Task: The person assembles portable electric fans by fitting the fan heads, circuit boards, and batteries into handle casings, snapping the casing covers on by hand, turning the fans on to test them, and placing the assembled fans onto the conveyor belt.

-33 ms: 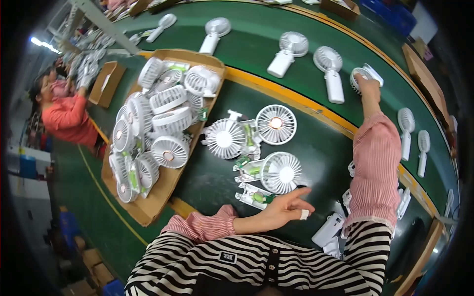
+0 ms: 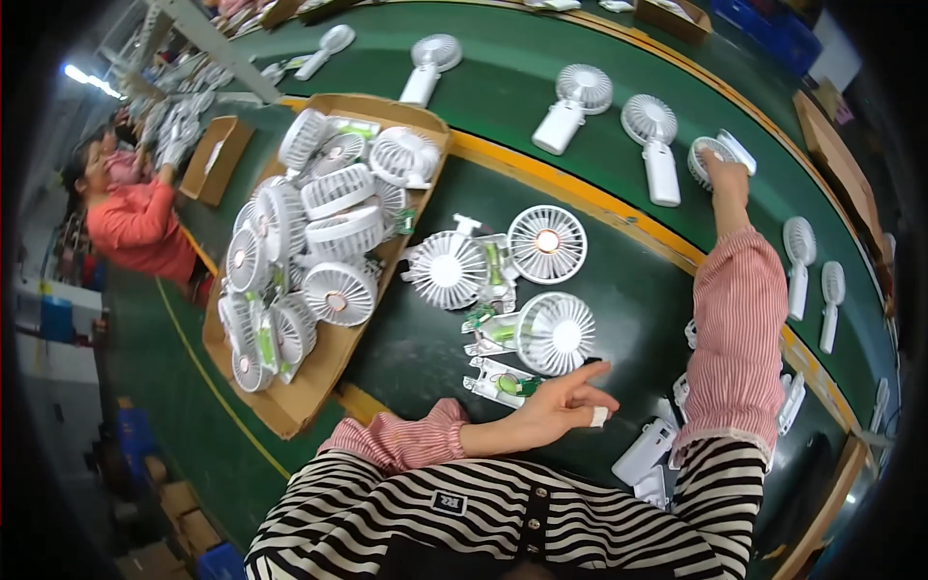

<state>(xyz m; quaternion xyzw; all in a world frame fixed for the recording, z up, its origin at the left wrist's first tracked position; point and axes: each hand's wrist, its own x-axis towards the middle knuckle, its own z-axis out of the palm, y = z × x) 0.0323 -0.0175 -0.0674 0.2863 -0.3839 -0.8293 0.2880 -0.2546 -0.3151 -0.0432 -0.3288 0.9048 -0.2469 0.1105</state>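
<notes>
My right hand (image 2: 727,176) reaches out to the green belt and grips a white handheld fan (image 2: 704,162) by its round head. My left hand (image 2: 556,408) hangs over the dark worktop with fingers apart, holding nothing; a small white wrap shows on one fingertip. Just beyond it lies a half-assembled fan (image 2: 556,334) with an open handle and green parts. A handle half (image 2: 501,382) with a green board lies beside it. Farther off are another open fan (image 2: 450,269) and a round fan head (image 2: 547,243) with a copper-coloured centre.
A cardboard tray (image 2: 290,421) piled with fan heads stands at left. Several finished fans, including one upright fan (image 2: 660,172), lie along the belt (image 2: 503,82). White handle shells (image 2: 644,452) lie under my right arm. A co-worker in an orange top (image 2: 145,227) sits far left.
</notes>
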